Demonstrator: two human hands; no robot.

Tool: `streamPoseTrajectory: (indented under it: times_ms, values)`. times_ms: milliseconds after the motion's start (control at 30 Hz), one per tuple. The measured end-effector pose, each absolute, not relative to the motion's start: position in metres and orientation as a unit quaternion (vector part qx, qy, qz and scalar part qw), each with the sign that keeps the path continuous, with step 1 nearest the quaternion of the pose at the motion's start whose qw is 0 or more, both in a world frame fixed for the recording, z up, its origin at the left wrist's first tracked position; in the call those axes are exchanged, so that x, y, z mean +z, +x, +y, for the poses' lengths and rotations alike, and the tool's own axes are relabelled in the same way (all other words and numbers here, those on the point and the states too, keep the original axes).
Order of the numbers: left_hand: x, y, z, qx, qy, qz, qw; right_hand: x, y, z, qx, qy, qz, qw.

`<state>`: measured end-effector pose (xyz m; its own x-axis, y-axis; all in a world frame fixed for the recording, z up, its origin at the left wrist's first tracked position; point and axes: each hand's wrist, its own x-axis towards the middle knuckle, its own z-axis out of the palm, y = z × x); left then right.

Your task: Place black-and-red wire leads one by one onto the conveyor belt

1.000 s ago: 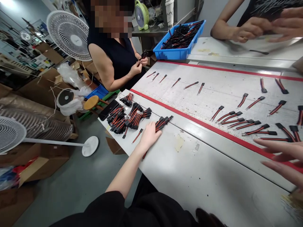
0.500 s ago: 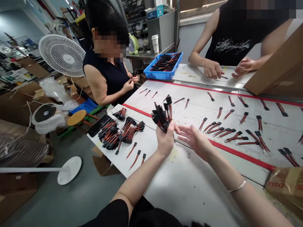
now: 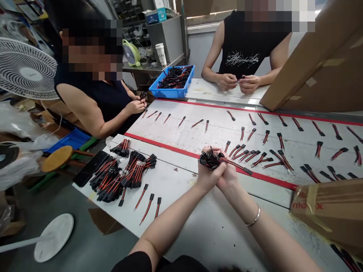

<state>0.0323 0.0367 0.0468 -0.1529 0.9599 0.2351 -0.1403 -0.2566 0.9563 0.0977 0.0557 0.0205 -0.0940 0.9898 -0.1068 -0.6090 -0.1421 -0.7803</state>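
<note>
My left hand [image 3: 208, 177] is closed round a bundle of short red-and-black cables [image 3: 210, 158], whose black connector ends point up. Pressed against it, my right hand [image 3: 229, 176] is closed at the side of the same bundle, its fingers partly hidden behind. One cable [image 3: 235, 164] sticks out sideways past my right hand, its black connector to the right. To the left on the white table [image 3: 181, 211] lies a pile of tied cable bundles [image 3: 113, 177], with a few loose cables [image 3: 147, 207] in front of it.
Loose cables [image 3: 252, 155] lie spread over the red-edged conveyor belt [image 3: 176, 132]. A blue bin [image 3: 170, 92] of cables stands at its far end. Two co-workers sit at the left and across. Cardboard boxes [image 3: 326, 211] stand at the right; a fan [image 3: 31, 73] is at the left.
My right hand has moved from open and apart to closed against my left. The bundle has tilted, and one cable now sticks out to the right. The view has shifted right.
</note>
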Motion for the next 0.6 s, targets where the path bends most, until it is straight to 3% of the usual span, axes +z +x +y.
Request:
streamPoseTrajectory:
  times_ms: [200, 433, 600]
  values:
    - [0.041, 0.036, 0.056, 0.623, 0.399, 0.47, 0.482, 0.037, 0.101, 0.066, 0.663, -0.382, -0.256, 0.591]
    - [0.005, -0.001, 0.012, 0.621, 0.327, 0.477, 0.528, 0.026, 0.09, 0.003, 0.615, -0.461, -0.312, 0.558]
    - [0.002, -0.021, -0.005, 0.616, 0.31, 0.502, 0.521, 0.033, 0.119, -0.026, 0.485, -0.435, -0.584, 0.484]
